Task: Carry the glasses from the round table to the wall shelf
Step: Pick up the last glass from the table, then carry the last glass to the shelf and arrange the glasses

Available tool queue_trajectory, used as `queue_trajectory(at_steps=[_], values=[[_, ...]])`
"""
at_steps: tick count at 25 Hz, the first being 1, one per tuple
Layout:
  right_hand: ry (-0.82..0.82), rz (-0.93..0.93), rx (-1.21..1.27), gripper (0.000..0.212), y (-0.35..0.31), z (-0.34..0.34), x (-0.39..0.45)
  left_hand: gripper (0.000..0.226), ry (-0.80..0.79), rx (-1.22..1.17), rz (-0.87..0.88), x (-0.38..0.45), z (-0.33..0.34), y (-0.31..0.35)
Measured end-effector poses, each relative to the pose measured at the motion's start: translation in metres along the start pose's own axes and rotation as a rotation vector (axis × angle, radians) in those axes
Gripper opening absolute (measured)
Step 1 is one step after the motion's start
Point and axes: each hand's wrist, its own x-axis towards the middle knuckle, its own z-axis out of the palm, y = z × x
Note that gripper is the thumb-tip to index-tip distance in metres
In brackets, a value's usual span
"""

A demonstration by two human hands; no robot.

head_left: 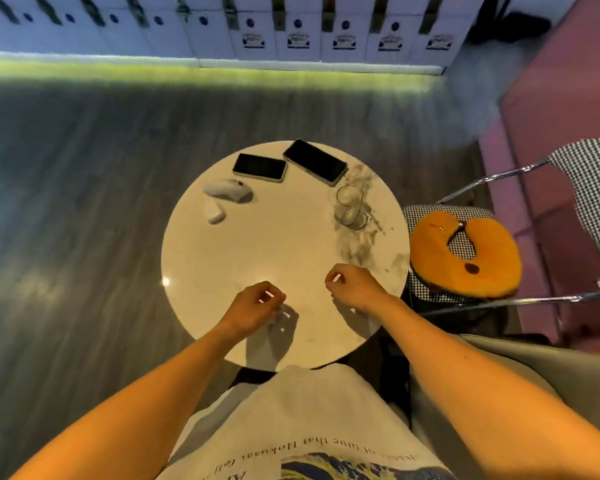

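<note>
White marble surface (pixel 284 258), grey veining at 2 o'clock. Clear glass (pixel 350 207), two black-screened phones (pixel 260 167) (pixel 315 162). Orange neck pillow (pixel 465 256) on black-white houndstooth chair (pixel 593 188); grey wood-grain floor (pixel 84 202).

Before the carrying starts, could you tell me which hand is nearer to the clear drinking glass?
Right. The right hand hovers just in front of the clear drinking glass, on its side of the round table; the left hand is farther away, across to the left.

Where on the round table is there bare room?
The middle is bare, between the hands, glass and earbud case. The far edge is crowded with two phones.
</note>
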Motion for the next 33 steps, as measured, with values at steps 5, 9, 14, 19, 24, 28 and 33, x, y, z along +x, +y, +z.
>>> queue_trajectory(at_steps=[5,9,14,19,24,28,33], values=[[0.194,0.070,0.040,0.011,0.002,-0.034,0.022,0.018,-0.114,0.055,0.060,0.059,-0.004,0.059],[0.430,0.045,-0.032,0.029,-0.010,-0.057,0.041,0.033,-0.202,0.006,0.111,0.099,0.000,0.106],[0.444,0.038,-0.179,0.045,-0.027,-0.077,0.077,0.062,-0.256,-0.042,0.113,0.148,0.004,0.136],[0.411,0.092,-0.244,0.031,-0.031,-0.075,0.096,0.061,-0.333,-0.042,0.073,0.171,0.006,0.137],[0.434,0.087,-0.262,0.025,-0.039,-0.082,0.100,0.061,-0.320,-0.043,0.081,0.174,0.002,0.134],[0.450,-0.001,-0.245,0.025,-0.068,-0.091,0.095,0.070,-0.276,-0.055,0.132,0.171,-0.017,0.138],[0.463,-0.271,-0.232,0.024,-0.133,-0.113,0.093,0.074,-0.068,-0.202,0.212,0.157,-0.067,0.152]])
